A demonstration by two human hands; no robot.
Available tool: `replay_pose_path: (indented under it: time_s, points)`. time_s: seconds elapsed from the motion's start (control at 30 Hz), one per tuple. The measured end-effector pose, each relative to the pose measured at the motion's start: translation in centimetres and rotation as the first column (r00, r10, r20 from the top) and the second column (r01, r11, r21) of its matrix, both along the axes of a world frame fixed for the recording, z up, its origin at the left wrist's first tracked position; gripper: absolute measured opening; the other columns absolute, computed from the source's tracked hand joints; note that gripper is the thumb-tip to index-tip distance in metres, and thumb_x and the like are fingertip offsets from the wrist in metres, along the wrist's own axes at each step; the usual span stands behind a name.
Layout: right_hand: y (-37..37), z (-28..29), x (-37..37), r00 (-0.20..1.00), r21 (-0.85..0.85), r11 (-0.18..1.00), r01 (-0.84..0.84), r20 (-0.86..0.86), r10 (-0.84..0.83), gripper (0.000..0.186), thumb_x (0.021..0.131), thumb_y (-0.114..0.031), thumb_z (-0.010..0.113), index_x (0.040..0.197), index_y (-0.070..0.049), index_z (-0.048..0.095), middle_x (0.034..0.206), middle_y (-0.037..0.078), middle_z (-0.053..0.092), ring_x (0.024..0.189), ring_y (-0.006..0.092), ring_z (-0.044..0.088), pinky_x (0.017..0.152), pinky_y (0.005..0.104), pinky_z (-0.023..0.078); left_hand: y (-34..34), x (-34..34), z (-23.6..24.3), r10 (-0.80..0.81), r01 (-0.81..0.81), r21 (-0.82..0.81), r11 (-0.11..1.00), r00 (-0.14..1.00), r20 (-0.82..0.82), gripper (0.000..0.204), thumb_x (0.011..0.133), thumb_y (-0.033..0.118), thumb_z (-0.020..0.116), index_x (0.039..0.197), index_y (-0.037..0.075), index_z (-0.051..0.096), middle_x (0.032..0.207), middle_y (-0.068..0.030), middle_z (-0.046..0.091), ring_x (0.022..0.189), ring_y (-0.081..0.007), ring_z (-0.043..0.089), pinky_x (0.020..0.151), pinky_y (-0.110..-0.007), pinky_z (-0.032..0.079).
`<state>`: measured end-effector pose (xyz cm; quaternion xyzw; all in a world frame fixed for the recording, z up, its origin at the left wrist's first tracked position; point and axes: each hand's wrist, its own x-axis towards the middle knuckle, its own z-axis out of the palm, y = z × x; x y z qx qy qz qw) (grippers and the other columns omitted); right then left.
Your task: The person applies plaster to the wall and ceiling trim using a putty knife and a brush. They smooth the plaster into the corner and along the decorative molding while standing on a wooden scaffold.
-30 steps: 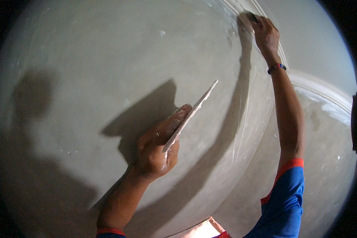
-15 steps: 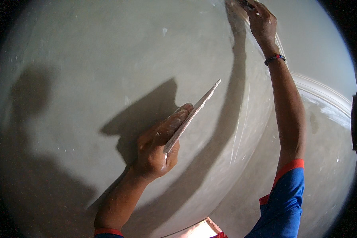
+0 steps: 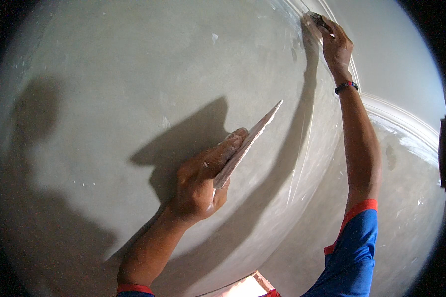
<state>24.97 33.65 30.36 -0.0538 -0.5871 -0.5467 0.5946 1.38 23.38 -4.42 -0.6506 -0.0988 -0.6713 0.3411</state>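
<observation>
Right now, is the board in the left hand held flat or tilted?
Tilted. The board shows edge-on, rising from the left hand up and rightward in front of the wall. Whether it carries plaster: cannot tell.

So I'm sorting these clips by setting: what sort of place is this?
Probably a room being plastered. A smooth grey wall fills the view, the left hand holds a plaster-smeared board, and the right hand works a tool along a moulding.

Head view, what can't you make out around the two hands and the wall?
- Tool in the right hand: mostly hidden by the fingers, small.
- Top face of the board in the left hand: seen edge-on, any load hidden.
- Pale thing at the bottom: cut off by the edge.
</observation>
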Motion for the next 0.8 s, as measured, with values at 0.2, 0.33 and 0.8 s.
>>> replay_pose_path:
  time_s: [0.2,0.33,0.8]
  points:
    - [-1.9,0.5,-2.1,0.999,0.083,0.996,-0.027,0.022,0.025,0.026,0.085,-0.013,0.062,0.111,-0.009,0.064,0.103,0.01,0.067,0.089,0.0237,0.066,0.077,0.0335,0.052,-0.7,1.5,-0.2,0.047,-0.047,-0.034,0.998,0.998,0.027,0.032,0.083,-0.005,0.053,0.115,-0.008,0.051,0.105,-0.0237,0.06,0.093,-0.0353,0.063,0.078,-0.037,0.052]
    - [-3.9,-1.2,-3.2,1.0,0.087,0.996,0.016,-0.004,-0.015,0.024,0.084,-0.01,0.061,0.108,-0.007,0.065,0.103,0.012,0.066,0.091,0.0266,0.065,0.078,0.0342,0.052,-0.8,1.8,-0.8,0.07,-0.069,-0.038,0.997,0.997,0.038,0.032,0.083,-0.005,0.053,0.114,-0.008,0.052,0.105,-0.0231,0.061,0.092,-0.0349,0.064,0.077,-0.036,0.052]
    - [1.5,-2.5,4.2,0.997,-0.001,0.997,-0.073,-0.018,0.072,0.026,0.086,-0.013,0.063,0.112,-0.013,0.062,0.1,0.009,0.065,0.088,0.0211,0.065,0.076,0.0325,0.054,0.2,2.1,-0.7,0.042,-0.042,-0.03,0.999,0.999,-0.008,0.048,0.079,-0.012,0.054,0.126,-0.006,0.044,0.123,-0.0237,0.055,0.11,-0.0354,0.058,0.09,-0.037,0.052]
